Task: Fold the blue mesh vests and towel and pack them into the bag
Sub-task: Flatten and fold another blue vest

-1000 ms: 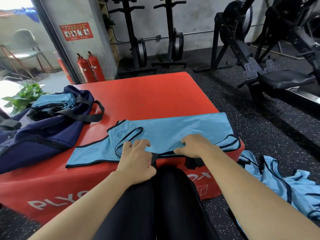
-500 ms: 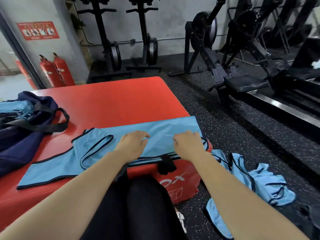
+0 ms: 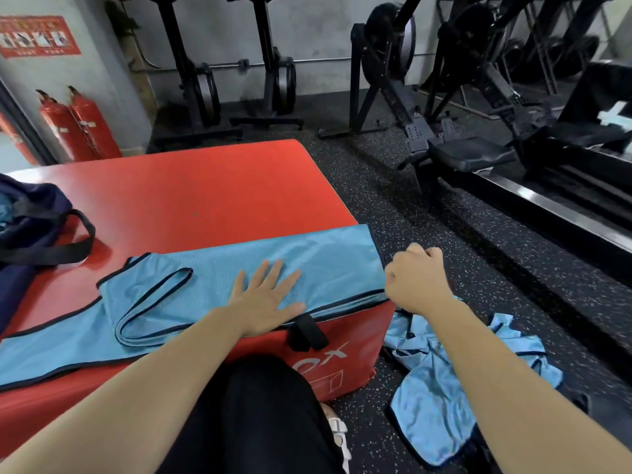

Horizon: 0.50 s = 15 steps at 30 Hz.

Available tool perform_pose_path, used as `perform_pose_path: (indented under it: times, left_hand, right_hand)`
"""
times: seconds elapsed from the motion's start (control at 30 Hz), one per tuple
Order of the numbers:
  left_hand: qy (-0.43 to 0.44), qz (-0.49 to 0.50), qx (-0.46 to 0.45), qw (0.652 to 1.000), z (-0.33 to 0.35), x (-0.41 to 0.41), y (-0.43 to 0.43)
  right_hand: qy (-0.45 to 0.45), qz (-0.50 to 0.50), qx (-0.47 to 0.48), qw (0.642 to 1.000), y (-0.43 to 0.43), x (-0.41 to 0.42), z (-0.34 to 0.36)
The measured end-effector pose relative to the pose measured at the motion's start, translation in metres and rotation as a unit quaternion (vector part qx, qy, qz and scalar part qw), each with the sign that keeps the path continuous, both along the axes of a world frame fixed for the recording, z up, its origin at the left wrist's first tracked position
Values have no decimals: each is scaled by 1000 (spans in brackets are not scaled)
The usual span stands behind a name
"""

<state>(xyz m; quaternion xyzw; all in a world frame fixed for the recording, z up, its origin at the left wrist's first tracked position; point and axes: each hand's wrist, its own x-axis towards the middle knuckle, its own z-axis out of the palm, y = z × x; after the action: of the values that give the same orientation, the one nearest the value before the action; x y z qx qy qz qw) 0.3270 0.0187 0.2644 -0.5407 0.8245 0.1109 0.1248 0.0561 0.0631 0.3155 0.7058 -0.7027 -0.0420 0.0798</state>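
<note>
We press our flat, spread left hand (image 3: 270, 302) on the light-blue mesh vest (image 3: 325, 258) atop the red foam box (image 3: 205, 193); our right hand (image 3: 415, 278) is curled, grip unclear.

Partial white lettering on a red gym box

Only the letters "OX" of the lettering (image 3: 333, 354) and a white cube outline (image 3: 333, 383) show on the red worktop's (image 3: 205, 186) front face; print on the red wall sign (image 3: 37, 35) and fire extinguishers (image 3: 78, 124) is illegible.
</note>
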Motion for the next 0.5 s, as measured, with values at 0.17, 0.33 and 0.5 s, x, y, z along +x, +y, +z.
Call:
perform_pose_path:
  times: [0.17,0.33,0.5]
  left_hand:
    - [-4,10,-8,1000,5,-5,0]
    - [43,52,-4,998,22,10,-14]
    - [6,14,1,1000,22,28,-24]
  right_hand:
    - [-174,59,-21,983,-19,68,3]
    - [-135,-25,74,988,-8,63,-20]
    - [-111,-90,24,989,4,48,-9]
